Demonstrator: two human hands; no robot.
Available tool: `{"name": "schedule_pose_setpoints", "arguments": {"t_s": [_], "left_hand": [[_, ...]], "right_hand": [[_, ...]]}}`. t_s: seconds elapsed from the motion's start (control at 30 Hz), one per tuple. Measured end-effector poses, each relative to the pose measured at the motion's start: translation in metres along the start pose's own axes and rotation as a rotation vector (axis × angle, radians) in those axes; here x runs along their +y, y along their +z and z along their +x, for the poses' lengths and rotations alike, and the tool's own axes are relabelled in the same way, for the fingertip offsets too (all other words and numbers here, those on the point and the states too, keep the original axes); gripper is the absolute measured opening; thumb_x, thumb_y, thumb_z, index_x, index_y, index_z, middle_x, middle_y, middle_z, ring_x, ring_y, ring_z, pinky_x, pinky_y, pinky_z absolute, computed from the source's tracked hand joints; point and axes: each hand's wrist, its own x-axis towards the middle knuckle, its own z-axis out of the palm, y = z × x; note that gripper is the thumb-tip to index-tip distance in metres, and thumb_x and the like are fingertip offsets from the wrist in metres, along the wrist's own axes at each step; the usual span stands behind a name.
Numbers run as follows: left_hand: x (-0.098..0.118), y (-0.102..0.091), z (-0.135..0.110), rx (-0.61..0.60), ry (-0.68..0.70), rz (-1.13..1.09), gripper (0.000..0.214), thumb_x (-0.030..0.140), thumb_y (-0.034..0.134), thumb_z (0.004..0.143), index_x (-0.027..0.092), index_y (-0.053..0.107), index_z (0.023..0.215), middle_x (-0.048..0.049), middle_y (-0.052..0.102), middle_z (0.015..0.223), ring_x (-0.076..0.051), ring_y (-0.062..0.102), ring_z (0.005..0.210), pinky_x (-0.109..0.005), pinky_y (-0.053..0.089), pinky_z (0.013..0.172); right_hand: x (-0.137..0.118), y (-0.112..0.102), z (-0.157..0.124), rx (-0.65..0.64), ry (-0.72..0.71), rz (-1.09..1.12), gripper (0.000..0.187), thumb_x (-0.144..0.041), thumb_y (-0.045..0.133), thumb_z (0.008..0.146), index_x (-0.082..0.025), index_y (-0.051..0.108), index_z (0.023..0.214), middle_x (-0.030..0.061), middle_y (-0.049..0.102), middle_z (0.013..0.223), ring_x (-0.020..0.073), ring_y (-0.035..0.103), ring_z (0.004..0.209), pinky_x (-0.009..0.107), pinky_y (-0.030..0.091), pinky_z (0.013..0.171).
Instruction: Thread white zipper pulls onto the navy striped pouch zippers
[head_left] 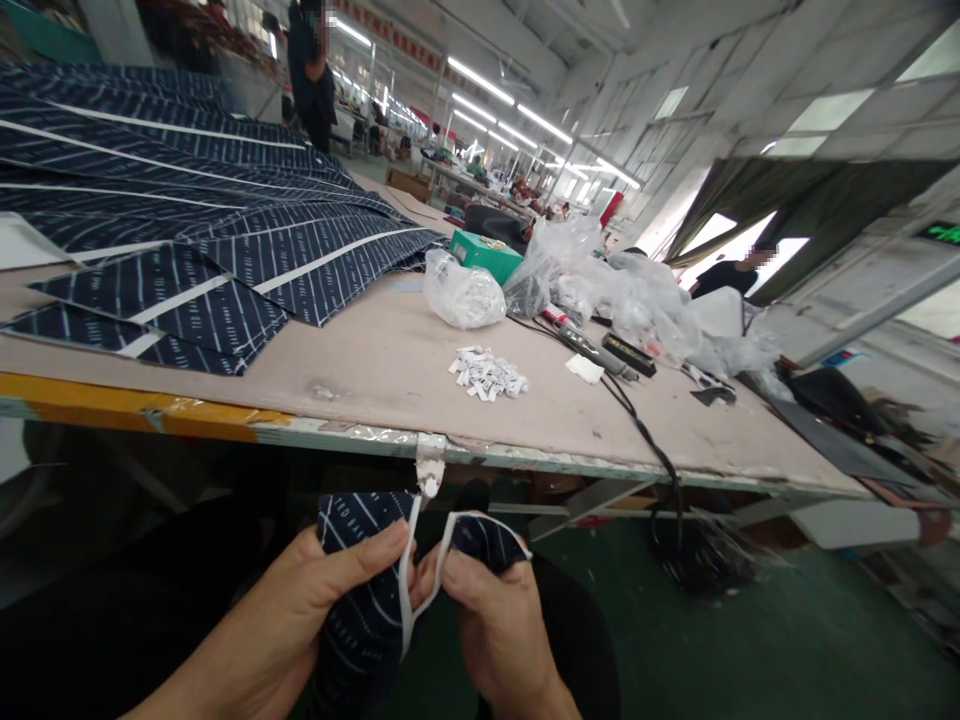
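Observation:
Below the table's front edge, my left hand (322,600) is closed on a piece of dark navy striped fabric (360,610), thumb pressed on its top. My right hand (487,610) pinches the other end of the same fabric. A white strap (409,590) loops between both hands and runs up to a small white clip (430,470) taped on the table edge. On the table above lies a small pile of white labels (487,373).
Stacked navy striped fabric pieces (187,230) cover the table's (375,340) left. Clear plastic bags (585,275), a green box (486,255), a black tool with cable (600,355) lie at right. A person (311,70) stands far behind; another person (731,270) sits right.

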Motion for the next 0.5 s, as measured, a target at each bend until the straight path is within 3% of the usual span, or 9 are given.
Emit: {"name": "schedule_pose_setpoints", "arguments": {"t_s": [0.17, 0.3, 0.5], "left_hand": [[-0.002, 0.001, 0.005, -0.013, 0.110, -0.013, 0.032, 0.045, 0.097, 0.069, 0.020, 0.079, 0.063, -0.0013, 0.078, 0.064, -0.018, 0.068, 0.063, -0.026, 0.056, 0.063], [0.001, 0.003, 0.006, 0.053, 0.147, 0.036, 0.027, 0.041, 0.094, 0.072, 0.018, 0.080, 0.064, -0.0017, 0.077, 0.063, -0.017, 0.067, 0.059, -0.026, 0.055, 0.061], [0.005, 0.007, 0.004, -0.031, 0.183, 0.126, 0.030, 0.039, 0.082, 0.082, 0.016, 0.080, 0.062, -0.0044, 0.076, 0.063, -0.018, 0.068, 0.062, -0.025, 0.054, 0.062]], "right_hand": [[-0.005, 0.014, 0.014, 0.093, 0.128, 0.106, 0.043, -0.047, 0.084, 0.070, -0.020, 0.060, 0.049, 0.0013, 0.056, 0.047, 0.0132, 0.048, 0.048, 0.027, 0.042, 0.053], [-0.007, 0.018, 0.019, 0.167, 0.162, 0.078, 0.036, -0.041, 0.075, 0.066, -0.019, 0.056, 0.045, 0.0008, 0.053, 0.043, 0.0116, 0.044, 0.044, 0.026, 0.036, 0.052], [-0.006, 0.019, 0.022, 0.177, 0.193, 0.081, 0.034, -0.040, 0.071, 0.065, -0.020, 0.056, 0.042, 0.0010, 0.052, 0.041, 0.0119, 0.044, 0.043, 0.027, 0.033, 0.050]]}}
